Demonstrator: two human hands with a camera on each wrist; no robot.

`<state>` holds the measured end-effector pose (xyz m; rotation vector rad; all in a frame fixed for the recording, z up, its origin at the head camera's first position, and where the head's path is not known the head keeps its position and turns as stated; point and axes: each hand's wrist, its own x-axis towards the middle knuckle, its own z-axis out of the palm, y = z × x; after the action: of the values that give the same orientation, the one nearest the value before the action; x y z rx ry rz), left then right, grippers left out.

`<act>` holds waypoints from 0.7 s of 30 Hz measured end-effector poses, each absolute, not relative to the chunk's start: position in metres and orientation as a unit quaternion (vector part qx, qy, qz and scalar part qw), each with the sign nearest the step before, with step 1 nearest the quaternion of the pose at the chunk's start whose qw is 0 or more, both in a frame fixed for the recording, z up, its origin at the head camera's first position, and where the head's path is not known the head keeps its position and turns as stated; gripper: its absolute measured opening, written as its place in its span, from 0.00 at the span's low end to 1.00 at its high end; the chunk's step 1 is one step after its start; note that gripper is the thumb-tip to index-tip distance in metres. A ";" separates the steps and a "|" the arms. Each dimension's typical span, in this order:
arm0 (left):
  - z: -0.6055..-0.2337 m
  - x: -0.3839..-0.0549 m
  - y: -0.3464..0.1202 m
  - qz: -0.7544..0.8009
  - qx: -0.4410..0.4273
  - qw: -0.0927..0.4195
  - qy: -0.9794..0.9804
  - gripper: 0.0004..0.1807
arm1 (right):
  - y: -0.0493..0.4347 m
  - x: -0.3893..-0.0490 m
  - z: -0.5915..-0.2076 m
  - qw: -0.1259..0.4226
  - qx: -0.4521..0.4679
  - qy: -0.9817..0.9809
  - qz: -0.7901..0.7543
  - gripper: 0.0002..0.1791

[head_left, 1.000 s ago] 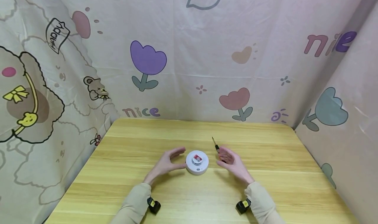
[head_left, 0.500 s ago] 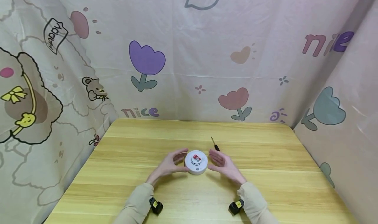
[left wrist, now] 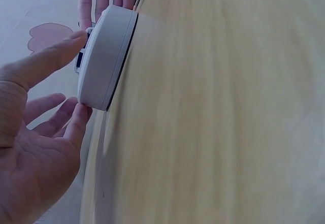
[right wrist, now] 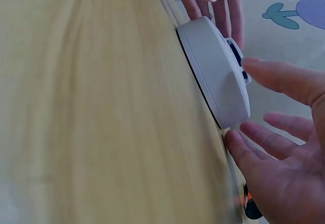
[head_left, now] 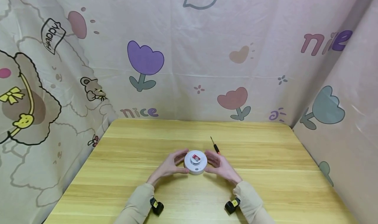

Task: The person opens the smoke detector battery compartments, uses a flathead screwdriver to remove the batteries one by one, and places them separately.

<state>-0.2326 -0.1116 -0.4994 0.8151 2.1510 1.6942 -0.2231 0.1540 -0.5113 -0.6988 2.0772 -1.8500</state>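
A round white smoke detector (head_left: 193, 170) lies flat on the wooden table, a red and white label on its raised centre. At its left side is my left hand (head_left: 169, 165), thumb and fingers spread around the rim. My right hand (head_left: 223, 167) mirrors it on the right side. In the left wrist view the left index fingertip (left wrist: 82, 105) meets the casing's edge, and the thumb (left wrist: 51, 59) overlaps the top. The right wrist view has the right fingertips (right wrist: 234, 137) right at the rim, thumb (right wrist: 277, 77) over the top face.
Behind the right hand lies a small screwdriver (head_left: 216, 148) with a black and orange handle, its tip pointing away. Patterned cloth (head_left: 183, 96) hangs along the table's back edge and both sides. Each wrist carries a small black camera (head_left: 157, 207).
My right hand has moved left from beside the screwdriver to the detector's rim, uncovering more of the screwdriver's handle. My left hand has closed in slightly. The detector stays in place.
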 end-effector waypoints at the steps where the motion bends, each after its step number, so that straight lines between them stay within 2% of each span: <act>1: -0.499 -0.233 -0.112 0.586 0.279 0.144 0.747 0.48 | 0.154 -0.223 -0.512 0.135 -0.244 0.719 -0.636 0.45; 15: -0.505 -0.236 -0.109 0.579 0.272 0.148 0.754 0.49 | 0.147 -0.224 -0.511 0.131 -0.237 0.732 -0.625 0.45; 21: -0.500 -0.233 -0.106 0.582 0.260 0.149 0.756 0.48 | 0.143 -0.218 -0.497 0.134 -0.227 0.745 -0.613 0.45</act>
<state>-0.2329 -0.1056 -0.4997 0.7470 2.1738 1.6724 -0.2185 0.1425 -0.4975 -0.6586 2.1596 -1.7772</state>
